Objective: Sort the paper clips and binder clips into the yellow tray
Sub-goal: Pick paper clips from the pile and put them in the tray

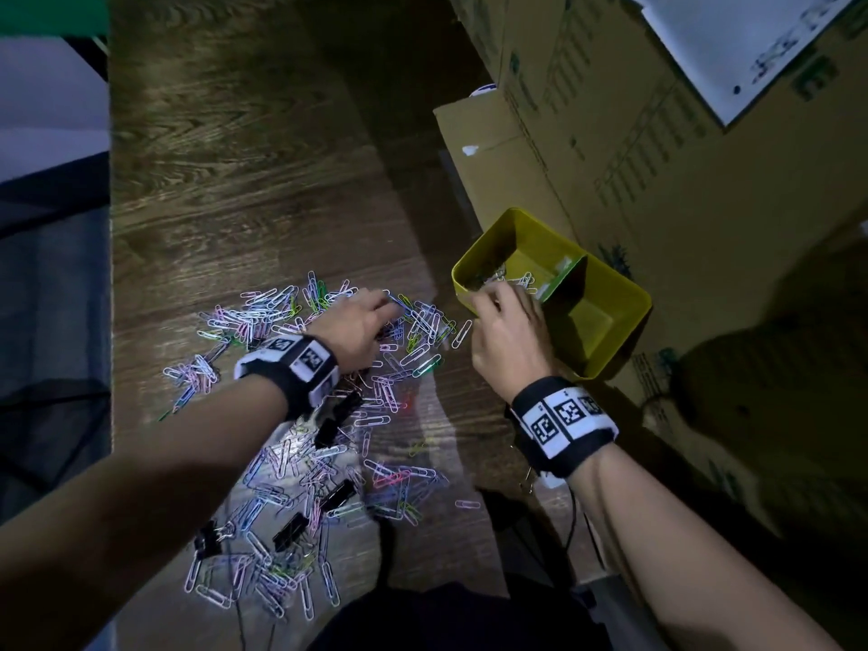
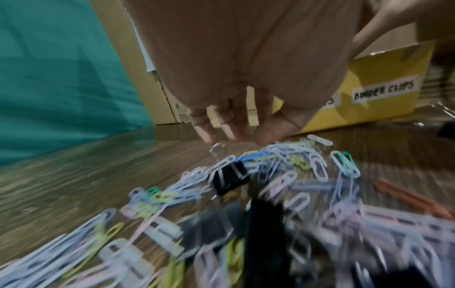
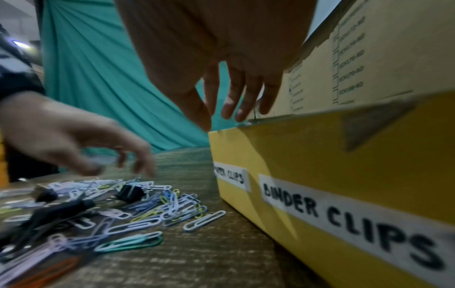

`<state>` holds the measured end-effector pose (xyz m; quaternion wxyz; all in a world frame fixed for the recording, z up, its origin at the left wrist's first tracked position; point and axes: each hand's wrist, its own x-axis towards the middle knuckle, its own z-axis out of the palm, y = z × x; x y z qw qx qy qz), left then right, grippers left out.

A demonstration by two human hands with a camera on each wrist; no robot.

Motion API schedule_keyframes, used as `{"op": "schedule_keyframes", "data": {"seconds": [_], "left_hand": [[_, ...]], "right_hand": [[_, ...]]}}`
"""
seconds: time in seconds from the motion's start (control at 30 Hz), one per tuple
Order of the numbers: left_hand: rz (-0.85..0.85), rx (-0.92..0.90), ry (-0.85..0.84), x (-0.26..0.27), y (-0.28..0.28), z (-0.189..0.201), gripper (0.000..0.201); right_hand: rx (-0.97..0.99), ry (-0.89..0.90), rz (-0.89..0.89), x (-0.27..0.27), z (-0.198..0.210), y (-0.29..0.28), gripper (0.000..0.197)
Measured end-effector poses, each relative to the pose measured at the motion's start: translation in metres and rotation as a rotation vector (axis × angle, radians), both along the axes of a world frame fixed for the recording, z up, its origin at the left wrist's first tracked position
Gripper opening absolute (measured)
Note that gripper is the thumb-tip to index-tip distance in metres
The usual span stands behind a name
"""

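Coloured paper clips [image 1: 263, 317] [image 3: 147, 214] lie in a wide heap on the wooden table, with several black binder clips [image 1: 340, 413] [image 2: 229, 179] [image 3: 129, 192] among them. My left hand [image 1: 387, 305] [image 2: 236, 136] [image 3: 138, 165] reaches down onto the far end of the heap, its fingertips at the clips; no grip shows. The yellow tray [image 1: 643, 303] [image 2: 369, 109] [image 3: 320, 165] stands to the right, split in two and labelled PAPER CLIPS and BINDER CLIPS [image 3: 344, 220]. Its far compartment holds paper clips. My right hand [image 1: 500, 293] [image 3: 221, 118] hovers over that compartment's near rim, fingers spread and empty.
Stacked cardboard boxes [image 1: 610, 157] stand right behind and beside the tray. The table's left edge [image 1: 110, 274] drops off to a dark floor. A teal cloth [image 2: 61, 78] hangs at the far end. A black cable [image 1: 573, 523] runs under my right forearm.
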<state>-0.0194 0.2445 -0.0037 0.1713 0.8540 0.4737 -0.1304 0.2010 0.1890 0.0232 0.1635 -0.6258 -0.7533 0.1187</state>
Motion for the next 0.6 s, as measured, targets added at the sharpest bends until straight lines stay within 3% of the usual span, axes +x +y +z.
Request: {"op": "schedule_keyframes", "data": {"seconds": [0.07, 0.13, 0.23, 0.3, 0.43, 0.6], "left_hand": [[0.066, -0.020, -0.036, 0.027, 0.009, -0.005, 0.067], [0.121, -0.091, 0.004, 0.049, 0.011, -0.014, 0.069], [0.122, -0.186, 0.140, 0.068, -0.002, -0.031, 0.064], [0.123, -0.191, 0.141, 0.072, -0.018, -0.039, 0.062], [0.055, -0.186, 0.078, 0.065, -0.050, -0.038, 0.071], [-0.069, -0.193, -0.005, 0.047, -0.093, -0.040, 0.071]], "right_hand": [[0.007, 0.090, 0.096, -0.007, 0.000, -0.013, 0.030], [-0.132, 0.099, 0.142, -0.015, -0.005, -0.024, 0.024], [-0.427, 0.036, 0.115, -0.021, -0.023, -0.030, 0.048], [-0.566, -0.009, 0.073, -0.025, -0.036, -0.030, 0.068], [-0.579, -0.123, 0.076, -0.032, -0.055, -0.026, 0.083], [-0.603, -0.149, 0.164, -0.030, -0.061, -0.052, 0.081]]}}
